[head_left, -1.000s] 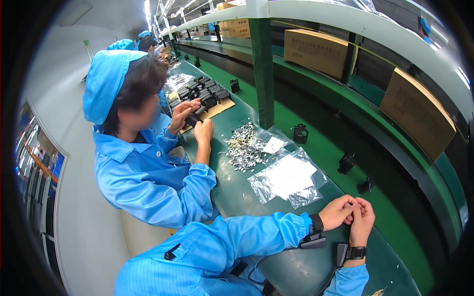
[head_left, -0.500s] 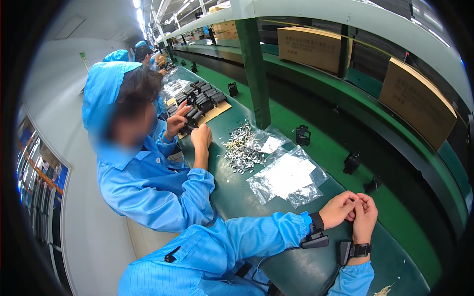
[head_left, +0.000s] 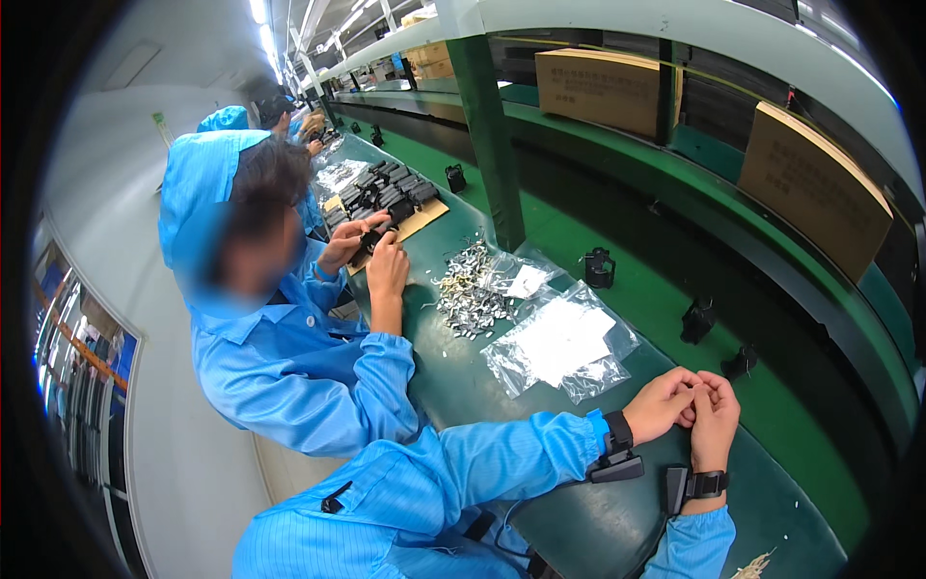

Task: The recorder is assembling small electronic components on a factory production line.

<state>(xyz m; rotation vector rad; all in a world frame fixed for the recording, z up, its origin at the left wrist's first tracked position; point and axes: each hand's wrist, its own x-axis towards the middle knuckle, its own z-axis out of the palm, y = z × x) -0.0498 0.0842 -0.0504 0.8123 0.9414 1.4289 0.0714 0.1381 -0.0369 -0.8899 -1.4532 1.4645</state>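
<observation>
My left hand [head_left: 659, 405] and my right hand [head_left: 714, 422] meet over the far edge of the green worktable [head_left: 588, 511]. Both have their fingers curled together, tip to tip. Whatever is between the fingertips is hidden or too small to make out. Each wrist wears a black strap with a small box. Just left of my hands lie clear plastic bags [head_left: 555, 347] with white sheets or labels. Beyond them is a loose pile of small silvery and pale pieces [head_left: 470, 294].
A co-worker in blue [head_left: 289, 357] sits to my left, handling a black part by a cardboard sheet of black parts [head_left: 391, 188]. Black parts [head_left: 698, 320] stand on the green conveyor [head_left: 637, 261] beyond the table. A green post [head_left: 492, 145] rises there. Pale strips [head_left: 752, 567] lie lower right.
The black parts on the conveyor have shifted slightly to the right. The co-worker's hands have moved a little around the black part. My hands stay together in nearly the same place.
</observation>
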